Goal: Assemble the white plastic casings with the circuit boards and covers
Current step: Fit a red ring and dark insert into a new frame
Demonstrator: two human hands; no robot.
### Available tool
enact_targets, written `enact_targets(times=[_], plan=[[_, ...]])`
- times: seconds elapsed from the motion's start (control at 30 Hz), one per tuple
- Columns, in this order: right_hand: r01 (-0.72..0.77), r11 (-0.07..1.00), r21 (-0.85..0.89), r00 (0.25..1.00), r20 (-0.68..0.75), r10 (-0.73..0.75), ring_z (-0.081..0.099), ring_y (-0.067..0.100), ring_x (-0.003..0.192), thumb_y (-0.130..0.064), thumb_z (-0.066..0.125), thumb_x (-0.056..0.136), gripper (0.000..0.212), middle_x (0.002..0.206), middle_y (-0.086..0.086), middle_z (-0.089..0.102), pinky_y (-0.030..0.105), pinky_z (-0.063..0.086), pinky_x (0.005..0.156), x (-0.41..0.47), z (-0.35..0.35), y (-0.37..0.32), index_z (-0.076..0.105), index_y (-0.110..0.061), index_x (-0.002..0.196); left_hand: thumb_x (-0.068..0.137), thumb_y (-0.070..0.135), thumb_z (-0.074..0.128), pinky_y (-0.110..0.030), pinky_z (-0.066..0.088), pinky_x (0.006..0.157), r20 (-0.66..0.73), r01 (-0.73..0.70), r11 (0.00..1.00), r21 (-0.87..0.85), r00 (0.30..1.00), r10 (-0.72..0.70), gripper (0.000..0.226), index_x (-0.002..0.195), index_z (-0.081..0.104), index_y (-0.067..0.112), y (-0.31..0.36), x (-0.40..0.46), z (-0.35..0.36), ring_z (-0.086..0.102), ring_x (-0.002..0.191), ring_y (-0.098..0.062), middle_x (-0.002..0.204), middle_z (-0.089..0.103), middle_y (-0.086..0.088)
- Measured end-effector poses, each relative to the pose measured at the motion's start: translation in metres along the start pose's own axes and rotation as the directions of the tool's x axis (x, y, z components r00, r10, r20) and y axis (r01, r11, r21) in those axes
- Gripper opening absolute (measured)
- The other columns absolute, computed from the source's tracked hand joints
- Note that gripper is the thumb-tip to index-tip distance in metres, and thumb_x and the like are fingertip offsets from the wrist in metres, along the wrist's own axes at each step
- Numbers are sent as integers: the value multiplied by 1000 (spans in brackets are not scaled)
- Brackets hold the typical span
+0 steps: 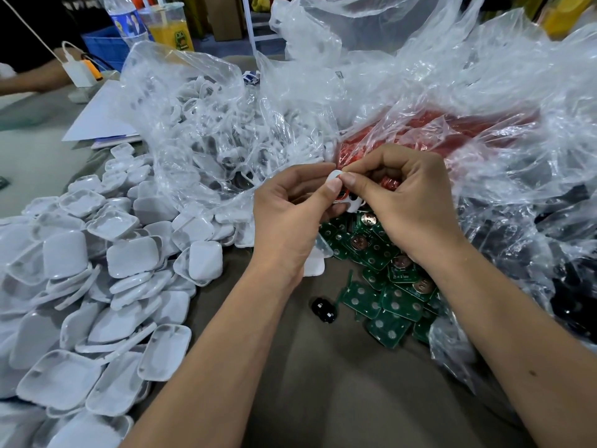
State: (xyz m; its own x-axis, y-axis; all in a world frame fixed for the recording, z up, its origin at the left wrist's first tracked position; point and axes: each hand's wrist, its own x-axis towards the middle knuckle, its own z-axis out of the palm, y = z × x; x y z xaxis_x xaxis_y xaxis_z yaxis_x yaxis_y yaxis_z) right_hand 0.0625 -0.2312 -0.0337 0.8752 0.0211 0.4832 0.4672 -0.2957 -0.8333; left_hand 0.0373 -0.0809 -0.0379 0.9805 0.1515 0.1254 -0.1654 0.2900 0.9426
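Hands raised over table | left hand [287, 208] and right hand [403, 195] both pinching white casing [350, 202]

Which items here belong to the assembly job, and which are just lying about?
Job: white casing pinched by left hand and right hand; green circuit boards; white covers.
Lying about: water bottle; juice cup; charger; papers.

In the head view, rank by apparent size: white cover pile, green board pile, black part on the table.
1. White cover pile, largest.
2. Green board pile.
3. Black part, smallest by far.
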Motion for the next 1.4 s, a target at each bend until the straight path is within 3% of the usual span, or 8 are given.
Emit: enact_targets(times=[0.07,0.2,0.3,0.43,0.67,0.93,1.13,1.4], plan=[[-42,997,59,999,18,41,72,23,72,-12,85,85,6,81,2,78,38,61,66,1,-1,0,81,-13,88,90,-5,72,-32,62,75,18,-14,1000,-5,1000,14,13,96,75,5,0,1,-1,75,80,-24,88,78,-12],[-175,944,279,984,87,156,63,7,59,-16,88,80,10,82,10,77,18,50,55,2,-7,-1,79,-18,84,88,-6,72,-29,61,72,69,-33,999,-31,997,35,14,100,73,2,2,3,-3,74,77,-22,86,78,-11],[-268,894,360,960,182,215,67,15,72,-26,88,74,20,90,10,78,23,53,56,4,-13,-1,78,-22,91,89,-6,70,-28,61,73,112,-33,999,-36,993,37,15,102,73,3,4,4,-5,73,78,-19,86,77,-9],[-465,752,468,869,403,287,69,15,77,-23,89,67,30,91,8,78,23,55,58,9,-22,-1,80,-14,94,89,-6,70,-29,59,76,192,-31,999,-40,981,38,17,102,74,4,5,4,-8,70,83,-23,90,76,-13],[-622,631,464,750,584,310,66,17,80,-11,81,73,18,105,19,73,23,54,60,10,-30,-4,75,-7,90,77,0,75,-30,58,81,279,-63,998,-20,958,66,25,102,74,5,6,3,-10,68,89,-29,91,76,-13],[-520,731,441,798,556,233,63,15,81,-16,77,83,21,109,26,64,23,52,62,7,-27,-4,69,-4,98,77,-2,74,-30,57,82,305,-38,998,-58,951,54,25,100,75,7,7,4,-11,69,89,-26,92,76,-11],[-472,757,452,844,479,240,62,16,75,-17,74,83,18,90,10,70,24,51,60,8,-25,-6,68,-7,96,81,-3,70,-27,57,81,297,10,997,-71,955,12,31,110,75,7,5,6,-13,71,89,-20,97,78,-12],[-456,782,424,859,440,262,60,19,74,-18,71,85,16,99,26,64,26,49,59,7,-22,-8,69,-5,94,85,-14,68,-27,57,82,260,-4,999,-36,966,14,36,117,71,1,4,5,-12,72,96,-24,106,77,-17]])
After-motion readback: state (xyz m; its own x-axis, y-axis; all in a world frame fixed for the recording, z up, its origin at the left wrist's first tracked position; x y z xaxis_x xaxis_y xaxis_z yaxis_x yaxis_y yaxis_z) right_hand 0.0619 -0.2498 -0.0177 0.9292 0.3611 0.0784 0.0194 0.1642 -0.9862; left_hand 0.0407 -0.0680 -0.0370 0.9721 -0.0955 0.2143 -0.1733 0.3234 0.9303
